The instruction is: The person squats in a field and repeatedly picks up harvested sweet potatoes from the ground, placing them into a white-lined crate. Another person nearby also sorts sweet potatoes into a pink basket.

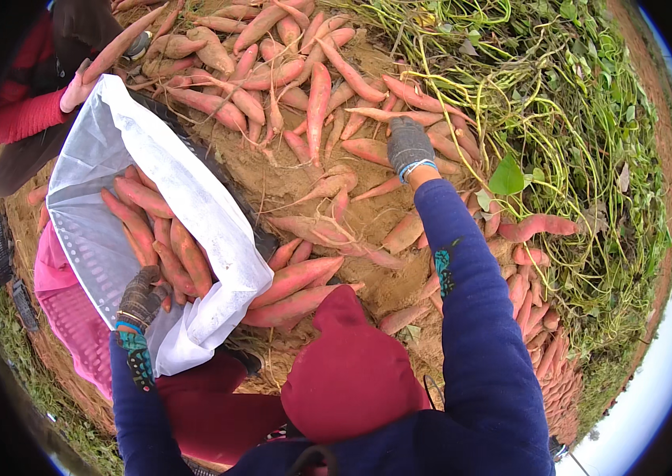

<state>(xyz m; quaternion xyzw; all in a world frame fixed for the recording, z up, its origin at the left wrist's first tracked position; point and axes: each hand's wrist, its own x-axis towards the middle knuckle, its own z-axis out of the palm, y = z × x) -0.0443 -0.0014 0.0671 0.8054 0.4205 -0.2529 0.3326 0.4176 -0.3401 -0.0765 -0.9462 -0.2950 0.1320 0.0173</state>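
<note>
My right hand [410,144], in a dark grey glove, is closed over a long sweet potato [383,116] at the edge of a loose pile. Its fingertips are partly hidden beneath the glove. My left hand [139,298], in a worn dark glove, reaches inside a crate with a white liner [181,178]. Its fingers curl at the lower end of a reddish sweet potato [175,268], their undersides out of sight. Several more sweet potatoes [145,197] lie together in the lined crate.
A co-worker's hand [75,91] holds a sweet potato [123,47] at the crate's far left. Sweet potatoes [320,103] cover the soil, with a heap [546,333] at right. Cut vines [542,103] lie beyond. Pink mesh [70,297] sits beside the crate; maroon fabric [352,365] hides the near ground.
</note>
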